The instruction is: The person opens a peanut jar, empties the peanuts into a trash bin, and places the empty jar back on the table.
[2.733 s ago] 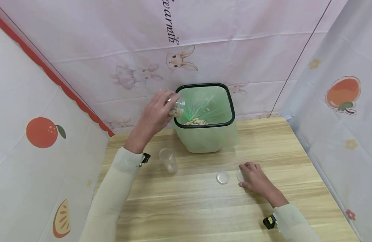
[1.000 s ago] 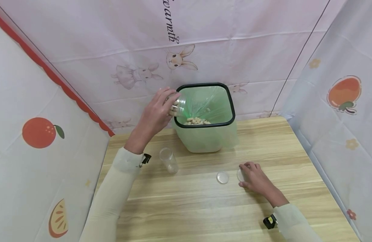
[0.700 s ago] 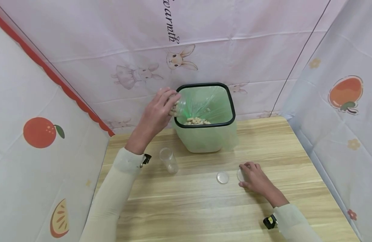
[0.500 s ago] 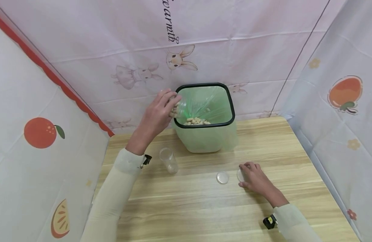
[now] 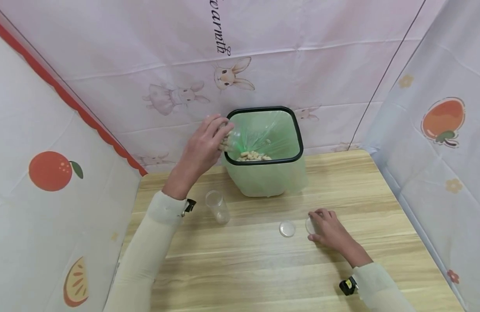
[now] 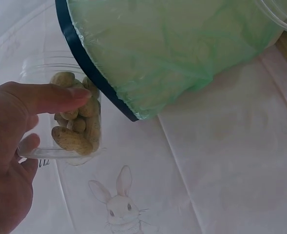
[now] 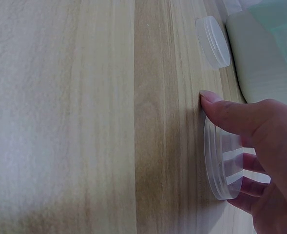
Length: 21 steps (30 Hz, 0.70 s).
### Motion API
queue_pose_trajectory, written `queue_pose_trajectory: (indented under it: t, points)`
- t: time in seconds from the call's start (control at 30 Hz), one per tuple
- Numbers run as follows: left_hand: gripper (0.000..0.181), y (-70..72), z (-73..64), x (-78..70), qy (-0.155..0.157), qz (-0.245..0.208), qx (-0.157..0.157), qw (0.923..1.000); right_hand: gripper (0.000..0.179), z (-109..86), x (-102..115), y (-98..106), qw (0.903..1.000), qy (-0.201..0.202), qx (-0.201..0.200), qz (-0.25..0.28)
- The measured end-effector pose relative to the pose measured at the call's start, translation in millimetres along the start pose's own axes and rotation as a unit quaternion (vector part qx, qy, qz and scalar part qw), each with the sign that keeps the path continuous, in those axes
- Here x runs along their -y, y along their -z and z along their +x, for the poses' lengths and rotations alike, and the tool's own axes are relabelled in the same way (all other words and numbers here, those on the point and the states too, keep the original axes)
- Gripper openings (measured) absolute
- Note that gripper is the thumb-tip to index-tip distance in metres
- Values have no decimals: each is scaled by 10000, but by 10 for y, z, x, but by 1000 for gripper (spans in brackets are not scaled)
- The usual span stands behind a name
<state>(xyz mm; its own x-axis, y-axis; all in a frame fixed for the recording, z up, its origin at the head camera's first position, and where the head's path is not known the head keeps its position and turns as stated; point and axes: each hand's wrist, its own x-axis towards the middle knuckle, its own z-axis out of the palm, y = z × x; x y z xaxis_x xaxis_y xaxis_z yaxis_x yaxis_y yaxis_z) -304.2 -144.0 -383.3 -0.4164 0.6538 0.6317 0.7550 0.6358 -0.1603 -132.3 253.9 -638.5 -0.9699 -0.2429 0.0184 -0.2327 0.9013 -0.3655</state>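
My left hand point(image 5: 202, 142) grips a clear plastic jar point(image 6: 33, 70), tipped sideways with its mouth at the left side of the bin's rim. In the left wrist view several unshelled peanuts point(image 6: 74, 140) lie inside it, behind the thumb. The pale green bin point(image 5: 259, 181) has a black rim and a thin green liner; more peanuts point(image 5: 254, 156) show within, near its front wall. Lower right, my right hand point(image 5: 329, 230) has thumb and fingers curled around a clear round lid point(image 7: 215, 163) at the tabletop.
A second clear lid point(image 5: 287, 229) lies just left of my right hand. Another clear jar point(image 5: 218, 209) is on the wooden table point(image 5: 240, 268), below my left forearm. Printed cloth walls point(image 5: 177, 52) enclose the table at the back and both sides.
Since the earliest frame, the peanut pile visible in the bin has grown and the peanuts in the tilted jar have shifted. My right hand and the lids have stayed put.
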Motion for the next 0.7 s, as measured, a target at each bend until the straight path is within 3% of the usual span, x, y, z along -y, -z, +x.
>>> queue_pose_trajectory:
  t: [0.2,0.5,0.7]
  points:
    - [61,1,3,-11,-141,158,74,9997,78,-7,2,-3,10000,-25,-13,43]
    - [56,-1,13,-15,10,-21,78,10000,77,-15,3,5,9999,-63,90,45]
    - [52,6,22,-17,-55,152,-28,9999,75,-9,8,4,10000,-49,56,50]
